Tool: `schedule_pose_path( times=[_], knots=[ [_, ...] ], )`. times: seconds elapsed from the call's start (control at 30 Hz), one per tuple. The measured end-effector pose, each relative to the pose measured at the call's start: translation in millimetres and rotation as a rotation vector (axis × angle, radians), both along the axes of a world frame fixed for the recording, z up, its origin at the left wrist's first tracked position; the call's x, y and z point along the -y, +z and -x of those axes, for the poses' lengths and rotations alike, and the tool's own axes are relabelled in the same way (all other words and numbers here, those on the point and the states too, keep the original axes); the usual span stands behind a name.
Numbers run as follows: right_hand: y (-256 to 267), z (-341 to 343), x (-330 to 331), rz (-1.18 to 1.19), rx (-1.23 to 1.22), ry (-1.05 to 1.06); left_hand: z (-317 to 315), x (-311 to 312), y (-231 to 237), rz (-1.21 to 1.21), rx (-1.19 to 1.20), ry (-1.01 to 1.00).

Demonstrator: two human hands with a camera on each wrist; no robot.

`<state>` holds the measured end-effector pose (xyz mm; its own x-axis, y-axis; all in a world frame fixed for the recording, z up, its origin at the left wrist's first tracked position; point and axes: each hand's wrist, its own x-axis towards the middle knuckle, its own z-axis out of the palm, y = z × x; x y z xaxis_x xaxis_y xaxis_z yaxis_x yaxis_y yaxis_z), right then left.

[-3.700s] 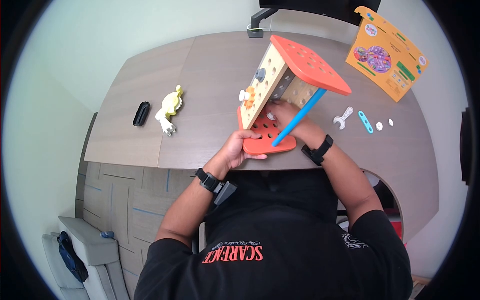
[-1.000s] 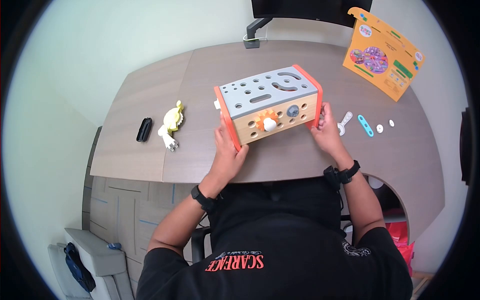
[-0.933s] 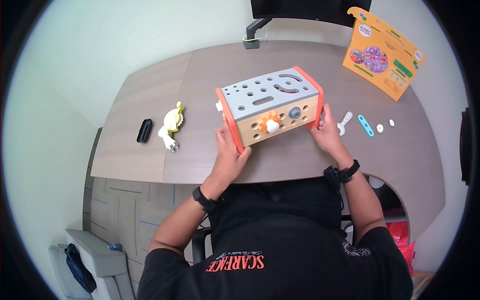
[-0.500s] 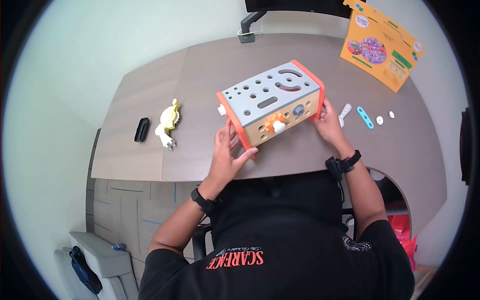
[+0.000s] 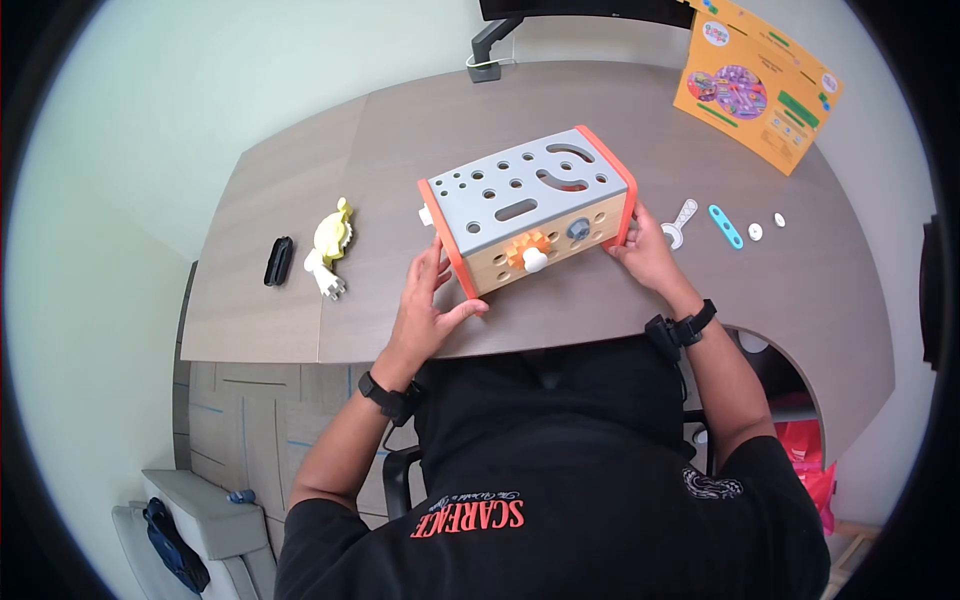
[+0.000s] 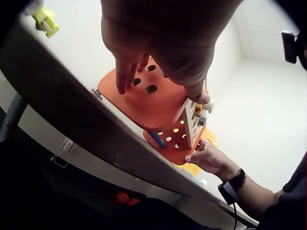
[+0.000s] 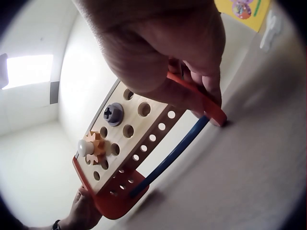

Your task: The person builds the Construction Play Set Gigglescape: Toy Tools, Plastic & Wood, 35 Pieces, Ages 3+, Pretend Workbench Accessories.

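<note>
A toy workbench [image 5: 525,190] stands on the table, its grey perforated top up and its pale wooden front tilted toward me. An orange gear [image 5: 528,250] with a white peg [image 5: 535,261] and a grey bolt [image 7: 113,114] sit on that front. My left hand [image 5: 425,305] rests against the orange left end panel [image 6: 144,105], fingers fairly straight on its outer face and thumb at the front edge. My right hand [image 5: 648,255] grips the lower part of the right end panel [image 7: 211,108]. A blue rod [image 7: 175,155] runs between the panels low down.
Right of the bench lie a white toy wrench [image 5: 680,225], a turquoise strip [image 5: 725,227] and two small white pieces. To the left are a yellow-and-white toy [image 5: 332,240] and a black case [image 5: 278,262]. A yellow cardboard box [image 5: 760,90] stands at the back right.
The bench has turned from lying tipped, with my right hand inside, to grey top up. My right hand has moved to the right end panel, my left to the left one.
</note>
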<state>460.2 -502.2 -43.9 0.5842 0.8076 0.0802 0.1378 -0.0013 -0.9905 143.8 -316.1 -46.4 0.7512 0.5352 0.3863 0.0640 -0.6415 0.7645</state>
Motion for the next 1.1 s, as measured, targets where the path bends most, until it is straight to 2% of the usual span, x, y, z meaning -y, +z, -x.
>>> schedule_pose_path(
  times=[0.17, 0.27, 0.37, 0.5, 0.6, 0.67, 0.73, 0.8, 0.87, 0.97, 1.07, 1.1],
  knots=[
    [-1, -2, 3, -0.017, 0.009, 0.012, -2, -1, -8, -0.085, 0.017, 0.007],
    [-4, -3, 3, -0.016, 0.036, 0.008, -7, 11, -5, 0.099, 0.08, 0.057],
    [-10, -5, 5, -0.025, 0.065, 0.027, -7, 12, -4, 0.138, 0.076, 0.092],
    [-23, -17, 11, -0.078, 0.095, 0.12, -9, 14, 5, 0.032, 0.025, 0.169],
    [20, -13, 31, 0.067, 0.083, -0.003, -7, 12, 4, -0.094, 0.022, 0.19],
    [33, -50, 49, 0.154, 0.503, -0.137, -4, 8, 3, -0.158, 0.073, 0.176],
    [39, -113, 77, 0.169, 0.745, -0.29, -2, -6, 0, -0.138, 0.242, 0.189],
    [33, -177, 114, 0.243, 0.946, -0.618, 2, -24, 9, -0.134, 0.333, 0.2],
    [27, -219, 151, 0.561, 1.071, -0.727, -3, -42, 45, -0.148, 0.349, 0.215],
    [-9, -255, 184, 0.711, 1.174, -0.668, -17, -42, 107, -0.151, 0.096, 0.2],
    [-18, -256, 187, 0.742, 0.926, -0.575, -36, -42, 128, -0.376, -0.16, 0.142],
    [-19, -258, 188, 0.737, 0.909, -0.572, -42, -38, 131, -0.349, -0.219, 0.129]
  ],
)
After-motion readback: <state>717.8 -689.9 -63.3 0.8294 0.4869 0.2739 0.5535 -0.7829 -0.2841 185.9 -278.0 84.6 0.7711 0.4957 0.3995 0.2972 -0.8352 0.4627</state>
